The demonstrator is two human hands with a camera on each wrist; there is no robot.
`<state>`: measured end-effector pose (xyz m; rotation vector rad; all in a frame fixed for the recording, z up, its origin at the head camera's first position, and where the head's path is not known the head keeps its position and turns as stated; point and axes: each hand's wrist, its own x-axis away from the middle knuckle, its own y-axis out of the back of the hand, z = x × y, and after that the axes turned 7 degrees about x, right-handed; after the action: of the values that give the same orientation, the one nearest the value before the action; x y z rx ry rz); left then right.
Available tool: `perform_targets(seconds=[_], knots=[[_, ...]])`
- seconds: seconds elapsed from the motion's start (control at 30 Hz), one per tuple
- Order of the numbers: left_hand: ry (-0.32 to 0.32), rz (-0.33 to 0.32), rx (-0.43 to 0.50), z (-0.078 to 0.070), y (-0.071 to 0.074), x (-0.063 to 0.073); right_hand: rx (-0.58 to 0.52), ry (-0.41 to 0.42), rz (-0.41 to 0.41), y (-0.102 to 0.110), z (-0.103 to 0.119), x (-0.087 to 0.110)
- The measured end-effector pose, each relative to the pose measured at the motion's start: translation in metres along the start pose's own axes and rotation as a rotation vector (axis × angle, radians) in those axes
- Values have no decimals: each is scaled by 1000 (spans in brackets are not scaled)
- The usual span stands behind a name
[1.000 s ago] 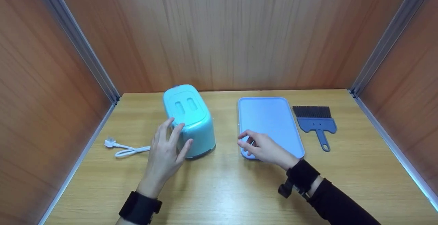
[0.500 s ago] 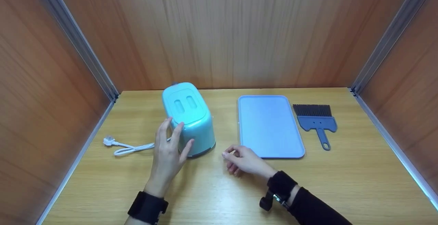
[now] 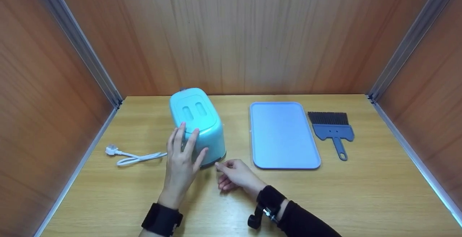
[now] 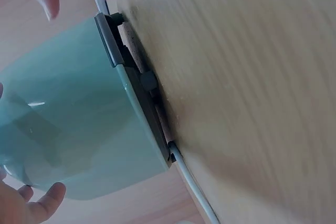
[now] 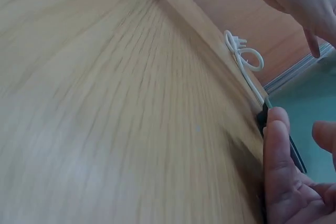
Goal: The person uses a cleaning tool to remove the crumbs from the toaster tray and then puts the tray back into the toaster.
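Note:
A turquoise toaster [image 3: 196, 112], with a lid bearing two oblong recesses, stands at the left middle of the table. My left hand [image 3: 180, 166] is at its near left side, fingers spread over the front. Whether each fingertip touches cannot be told. In the left wrist view the toaster's glossy body [image 4: 73, 103] has a dark base [image 4: 152, 87] on the wood. Low by the near right corner, my right hand [image 3: 236, 175] holds nothing visible, its fingers loosely bent. From the right wrist view, thumb and fingers are apart beside the base, with the right hand [image 5: 294, 187] close to the wood.
A white cord with a plug [image 3: 112, 150] lies looped left of the toaster. Right of it, a blue tray [image 3: 285, 136] lies flat, followed by a blue brush [image 3: 334, 131] with dark bristles. Wooden panels [image 3: 234, 35] enclose the back and sides.
My right hand has moved left, from over the tray to the toaster's near right corner. The left hand has shifted slightly right along the toaster's front. The toaster, tray and brush stay put.

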<state>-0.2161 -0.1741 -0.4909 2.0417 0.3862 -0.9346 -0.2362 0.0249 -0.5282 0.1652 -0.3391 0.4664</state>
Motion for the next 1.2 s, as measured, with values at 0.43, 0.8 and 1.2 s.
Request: perform_targets(seconds=[0.43,0.8,1.2], knots=[[-12,-52,-33,-1,-9,1,-373,-15,-2,-21,2,-15],[16,-67,-80,-5,-10,-4,-546,18,-49,-32,0,-24],[13,-75,-94,-4,-12,-3,-512,-19,-36,-34,1,-19]])
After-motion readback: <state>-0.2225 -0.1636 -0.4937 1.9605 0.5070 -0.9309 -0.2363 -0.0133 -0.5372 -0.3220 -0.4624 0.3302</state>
